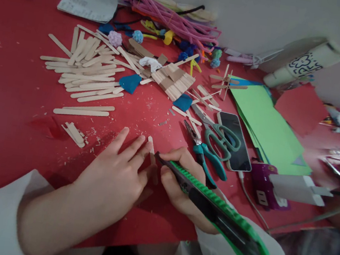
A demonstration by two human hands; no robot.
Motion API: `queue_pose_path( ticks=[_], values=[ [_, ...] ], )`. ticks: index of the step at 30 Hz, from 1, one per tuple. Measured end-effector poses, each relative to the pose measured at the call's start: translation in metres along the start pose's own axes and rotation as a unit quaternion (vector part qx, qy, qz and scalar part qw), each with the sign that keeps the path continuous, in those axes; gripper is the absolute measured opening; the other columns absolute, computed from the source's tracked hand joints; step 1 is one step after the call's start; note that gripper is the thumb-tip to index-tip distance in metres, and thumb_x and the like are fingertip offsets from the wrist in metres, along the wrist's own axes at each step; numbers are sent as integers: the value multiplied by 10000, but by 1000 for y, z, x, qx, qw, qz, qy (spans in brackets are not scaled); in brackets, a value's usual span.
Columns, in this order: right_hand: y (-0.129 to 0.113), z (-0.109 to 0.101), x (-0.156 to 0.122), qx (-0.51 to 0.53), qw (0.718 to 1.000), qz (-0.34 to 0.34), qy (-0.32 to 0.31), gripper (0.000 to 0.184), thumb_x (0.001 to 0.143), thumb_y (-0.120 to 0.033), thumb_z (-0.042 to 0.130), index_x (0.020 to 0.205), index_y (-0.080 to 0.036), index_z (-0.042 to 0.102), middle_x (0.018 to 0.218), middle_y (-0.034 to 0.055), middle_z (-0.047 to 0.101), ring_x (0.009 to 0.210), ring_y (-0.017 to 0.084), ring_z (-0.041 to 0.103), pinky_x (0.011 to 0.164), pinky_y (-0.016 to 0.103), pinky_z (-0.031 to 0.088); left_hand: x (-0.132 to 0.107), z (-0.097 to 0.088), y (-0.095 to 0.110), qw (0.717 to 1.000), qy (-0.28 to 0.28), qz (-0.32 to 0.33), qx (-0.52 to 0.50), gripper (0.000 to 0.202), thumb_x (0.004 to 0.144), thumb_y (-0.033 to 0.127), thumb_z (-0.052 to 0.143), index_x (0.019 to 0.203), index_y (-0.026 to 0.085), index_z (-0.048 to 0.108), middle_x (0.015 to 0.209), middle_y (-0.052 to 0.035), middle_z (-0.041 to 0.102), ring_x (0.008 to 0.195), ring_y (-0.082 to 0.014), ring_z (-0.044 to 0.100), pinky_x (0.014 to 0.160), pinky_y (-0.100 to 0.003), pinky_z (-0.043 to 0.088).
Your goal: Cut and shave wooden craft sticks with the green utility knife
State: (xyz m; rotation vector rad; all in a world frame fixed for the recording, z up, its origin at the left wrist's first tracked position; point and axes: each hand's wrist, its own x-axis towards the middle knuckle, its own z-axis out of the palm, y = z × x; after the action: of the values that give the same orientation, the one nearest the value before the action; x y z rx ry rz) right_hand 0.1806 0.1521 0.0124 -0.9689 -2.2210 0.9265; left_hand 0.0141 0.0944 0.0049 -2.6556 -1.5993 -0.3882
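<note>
My right hand (pixel 181 180) is closed around a green and black utility knife (pixel 224 214), whose tip end points at a narrow craft stick (pixel 152 146) lying on the red tabletop. My left hand (pixel 114 179) rests palm down with its outer fingers spread. Its index finger and thumb hold that stick against the table, hiding part of it. The knife's blade cannot be made out. Left of this hand lie short cut pieces of craft stick (pixel 74 134) and wood shavings. Two whole craft sticks (pixel 83 110) are just beyond them.
A big heap of craft sticks (pixel 86 68) spreads at the back left. Pliers (pixel 204 154), green-handled scissors (pixel 219 139) and a phone (pixel 234 141) lie right of my hands. Behind are a glued stick panel (pixel 173 81) and pink pipe cleaners (pixel 176 22); green paper (pixel 269 125) lies farther right.
</note>
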Motion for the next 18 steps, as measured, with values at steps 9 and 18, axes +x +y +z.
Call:
queue_pose_path(
  ticks=[9,18],
  values=[
    [-2,0,2,15,1000,7,-17,103,811,-136,473,864,-222,453,570,-64,455,445,73,417,422,196,384,1,1,0,1000,15,1,11,257,840,314,533,953,164,709,1183,-155,630,1138,-311,549,995,-531,333],
    [6,10,2,-5,999,-38,10,143,769,-124,473,823,-236,403,504,-98,408,402,67,387,410,186,358,1,-4,2,1000,18,14,9,241,810,245,524,885,143,729,1191,-182,616,1141,-323,550,988,-510,360]
  ],
)
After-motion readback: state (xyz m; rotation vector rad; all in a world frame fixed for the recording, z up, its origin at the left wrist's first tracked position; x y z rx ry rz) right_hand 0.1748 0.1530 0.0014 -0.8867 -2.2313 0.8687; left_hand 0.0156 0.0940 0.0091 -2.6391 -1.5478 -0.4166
